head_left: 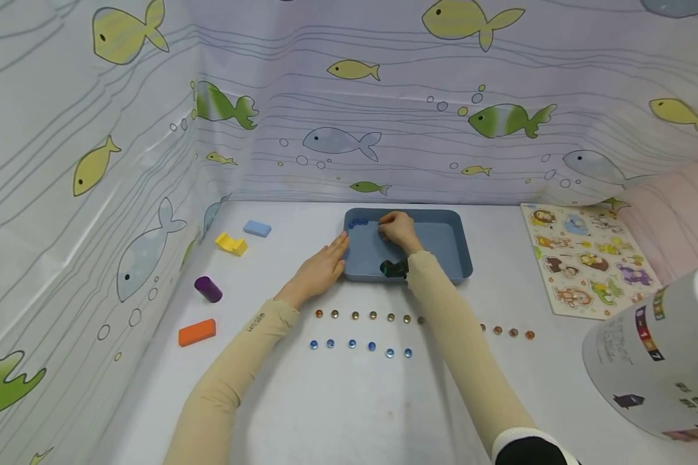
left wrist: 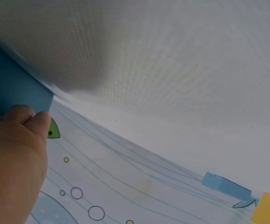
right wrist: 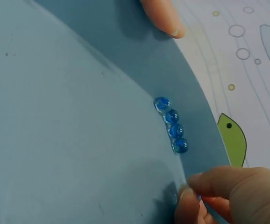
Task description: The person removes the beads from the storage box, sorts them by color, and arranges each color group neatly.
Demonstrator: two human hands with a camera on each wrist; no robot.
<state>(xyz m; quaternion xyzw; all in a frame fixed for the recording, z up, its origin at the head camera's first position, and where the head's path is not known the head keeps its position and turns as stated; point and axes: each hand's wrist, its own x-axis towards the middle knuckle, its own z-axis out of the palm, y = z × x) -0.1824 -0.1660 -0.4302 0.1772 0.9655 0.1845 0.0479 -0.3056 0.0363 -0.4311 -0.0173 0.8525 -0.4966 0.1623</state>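
A blue-grey tray (head_left: 444, 236) stands near the back wall, with several blue glass marbles (right wrist: 171, 123) lined up at its wall in the far left corner. Inside the tray, my right hand (head_left: 400, 230) is close beside this row. Thumb and forefinger of that hand (right wrist: 223, 191) pinch a blue marble (right wrist: 199, 197), mostly hidden by the fingertips. My left hand (head_left: 321, 269) lies along the tray's left rim, fingers stretched out and touching it. In the left wrist view, the left hand (left wrist: 16, 158) appears at the tray's edge (left wrist: 18, 79).
In front of the tray lie a row of amber marbles (head_left: 373, 315) and a row of blue marbles (head_left: 351, 343). To the left are blue (head_left: 257, 228), yellow (head_left: 231, 244), purple (head_left: 208, 289) and orange (head_left: 197, 332) blocks. A sticker sheet (head_left: 587, 258) and white cylinder (head_left: 645, 355) stand right.
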